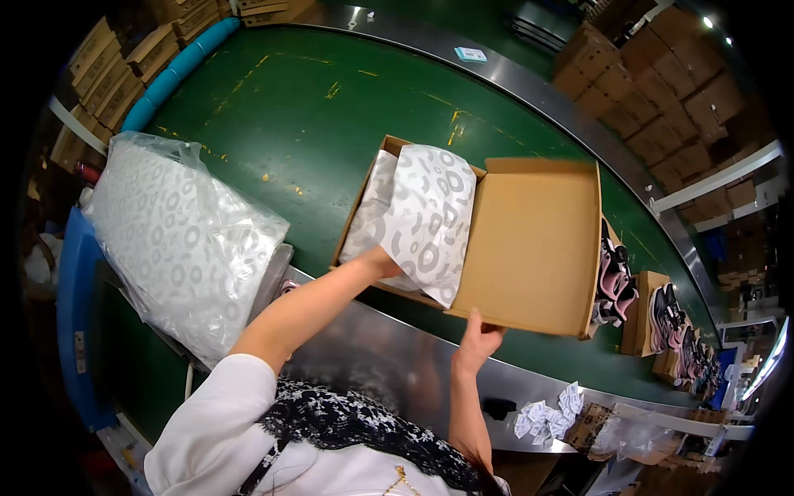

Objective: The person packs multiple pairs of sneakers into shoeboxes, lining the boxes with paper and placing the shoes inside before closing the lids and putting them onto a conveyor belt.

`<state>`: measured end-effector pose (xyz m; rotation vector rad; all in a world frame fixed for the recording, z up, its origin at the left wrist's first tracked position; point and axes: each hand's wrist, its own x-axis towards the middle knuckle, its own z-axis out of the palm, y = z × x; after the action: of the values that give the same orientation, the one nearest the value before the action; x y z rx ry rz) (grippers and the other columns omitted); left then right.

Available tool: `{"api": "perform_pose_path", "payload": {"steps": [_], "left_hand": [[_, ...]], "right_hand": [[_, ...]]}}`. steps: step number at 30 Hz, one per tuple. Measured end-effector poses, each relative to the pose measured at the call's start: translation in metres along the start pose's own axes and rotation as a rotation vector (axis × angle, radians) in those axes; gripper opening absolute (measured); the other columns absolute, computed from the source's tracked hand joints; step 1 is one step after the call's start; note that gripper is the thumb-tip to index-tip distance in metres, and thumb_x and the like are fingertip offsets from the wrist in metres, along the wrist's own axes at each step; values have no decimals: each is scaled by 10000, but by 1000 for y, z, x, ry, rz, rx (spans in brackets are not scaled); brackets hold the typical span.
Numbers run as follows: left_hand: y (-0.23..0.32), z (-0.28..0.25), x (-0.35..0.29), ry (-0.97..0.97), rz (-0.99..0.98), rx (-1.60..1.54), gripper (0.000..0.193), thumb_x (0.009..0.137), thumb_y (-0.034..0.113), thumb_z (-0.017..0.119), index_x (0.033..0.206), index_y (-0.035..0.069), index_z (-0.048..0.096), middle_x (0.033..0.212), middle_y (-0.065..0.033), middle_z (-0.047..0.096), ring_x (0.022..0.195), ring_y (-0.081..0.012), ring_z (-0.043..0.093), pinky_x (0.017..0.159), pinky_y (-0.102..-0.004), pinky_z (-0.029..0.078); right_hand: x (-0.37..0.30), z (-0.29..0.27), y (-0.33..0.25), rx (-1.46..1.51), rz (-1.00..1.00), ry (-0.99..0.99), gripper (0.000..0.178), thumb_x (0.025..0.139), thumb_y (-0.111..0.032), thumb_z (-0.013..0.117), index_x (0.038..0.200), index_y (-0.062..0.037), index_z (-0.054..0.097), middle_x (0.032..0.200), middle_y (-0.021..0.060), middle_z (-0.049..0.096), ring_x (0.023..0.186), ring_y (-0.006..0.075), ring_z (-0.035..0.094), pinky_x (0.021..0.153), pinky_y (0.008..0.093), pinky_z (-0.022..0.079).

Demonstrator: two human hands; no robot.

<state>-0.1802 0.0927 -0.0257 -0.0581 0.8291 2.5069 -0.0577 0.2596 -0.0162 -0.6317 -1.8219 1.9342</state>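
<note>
An open brown cardboard box [357, 201] sits on the green belt in front of me, its lid [533, 240] folded out to the right. Patterned white tissue paper [430, 215] lies in the box and stands up over its middle, covering what is inside. My left hand [385, 261] reaches over the near edge and touches the paper; its fingers are hidden behind the sheet. With thumb and fingers, my right hand [479, 339] grips the near edge of the lid.
A plastic-wrapped stack of the same patterned paper [186, 240] stands at the left. Pink and black shoes [614, 277] and more open boxes [644, 314] line the belt to the right. Small white packets [550, 417] lie on the metal ledge [397, 339]. A blue roll [178, 70] borders the far left.
</note>
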Motion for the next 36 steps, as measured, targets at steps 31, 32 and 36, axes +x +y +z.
{"api": "perform_pose_path", "payload": {"steps": [31, 32, 36], "left_hand": [[130, 78, -153, 399, -216, 18, 650, 676, 608, 524, 1155, 169, 514, 1167, -93, 480, 1044, -281, 436, 887, -492, 302], [134, 79, -163, 403, -199, 21, 650, 676, 608, 524, 1155, 169, 514, 1167, -93, 480, 1044, -281, 436, 887, -492, 302], [144, 92, -197, 426, -131, 10, 632, 689, 614, 504, 1149, 181, 515, 1167, -77, 478, 1040, -264, 436, 888, -475, 308]], "right_hand": [[8, 4, -98, -604, -983, -200, 431, 753, -37, 586, 1167, 1, 471, 1098, 198, 474, 1008, 325, 477, 868, 414, 386], [-7, 9, -93, -583, -1021, -270, 441, 745, -36, 595, 1168, -2, 476, 1052, 195, 487, 965, 312, 495, 854, 413, 396], [-45, 36, -102, -495, -1123, -576, 481, 702, -6, 602, 1170, -54, 504, 903, 134, 527, 765, 251, 527, 704, 361, 446]]}}
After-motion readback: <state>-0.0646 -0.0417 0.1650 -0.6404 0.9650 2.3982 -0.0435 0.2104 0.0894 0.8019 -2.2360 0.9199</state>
